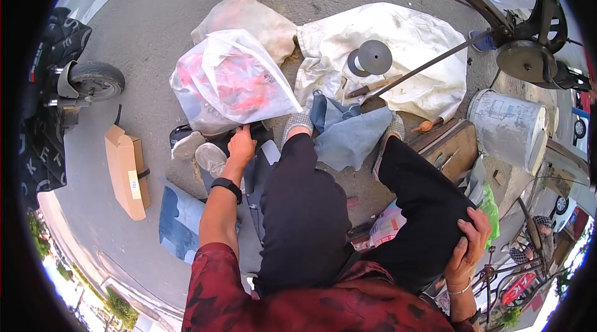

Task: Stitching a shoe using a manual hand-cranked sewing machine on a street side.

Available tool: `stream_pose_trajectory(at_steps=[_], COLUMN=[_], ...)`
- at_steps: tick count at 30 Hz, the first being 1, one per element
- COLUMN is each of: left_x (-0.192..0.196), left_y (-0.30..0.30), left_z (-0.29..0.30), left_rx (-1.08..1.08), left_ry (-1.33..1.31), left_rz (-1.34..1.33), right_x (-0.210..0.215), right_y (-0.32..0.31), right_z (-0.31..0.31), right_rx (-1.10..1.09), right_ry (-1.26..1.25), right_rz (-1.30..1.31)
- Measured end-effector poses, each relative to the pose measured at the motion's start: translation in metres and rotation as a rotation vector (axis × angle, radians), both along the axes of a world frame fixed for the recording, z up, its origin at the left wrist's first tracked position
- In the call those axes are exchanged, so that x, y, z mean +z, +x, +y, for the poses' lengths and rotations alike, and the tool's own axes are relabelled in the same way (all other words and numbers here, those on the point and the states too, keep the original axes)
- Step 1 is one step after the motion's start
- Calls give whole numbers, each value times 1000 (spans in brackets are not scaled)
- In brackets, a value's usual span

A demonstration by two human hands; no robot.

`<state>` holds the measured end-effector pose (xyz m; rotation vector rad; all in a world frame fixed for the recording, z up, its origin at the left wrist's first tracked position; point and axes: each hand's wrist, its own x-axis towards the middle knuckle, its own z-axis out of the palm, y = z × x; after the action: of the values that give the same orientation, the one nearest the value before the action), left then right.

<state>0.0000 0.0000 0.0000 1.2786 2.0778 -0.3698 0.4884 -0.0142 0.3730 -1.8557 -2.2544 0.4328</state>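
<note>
Lying on outdoor asphalt [152,52]: plastic bag [230,77].

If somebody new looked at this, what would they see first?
Probably the big white sheet on the ground, with a grey spool on it. Left of it sits a plump whitish bag showing red inside, with the person's left hand near its lower edge. A dark machine stands at the upper right.

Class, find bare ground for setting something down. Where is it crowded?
Bare pavement lies between the wheel and the white plastic bag, and left of the cardboard box. It's crowded around the left hand, beside the bag, and between the shoes, where denim lies.
</note>
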Motion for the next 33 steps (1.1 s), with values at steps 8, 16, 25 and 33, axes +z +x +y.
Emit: stream_pose_trajectory(at_steps=[8, 16, 25, 33], left_x=[-19, 147, 431, 521], left_y=[21, 15, 103, 225], left_z=[-8, 10, 17, -49], left_rx=[-100, 142, -87, -346], left_ry=[-239, 233, 766, 623], left_rz=[-36, -276, -421, -885], right_x=[3, 3, -2, 53], right_y=[-8, -12, 10, 17], right_z=[20, 12, -25, -37], right_rx=[55, 64, 49, 56], right_ry=[-26, 82, 364, -80], right_rz=[-38, 57, 165, 1371])
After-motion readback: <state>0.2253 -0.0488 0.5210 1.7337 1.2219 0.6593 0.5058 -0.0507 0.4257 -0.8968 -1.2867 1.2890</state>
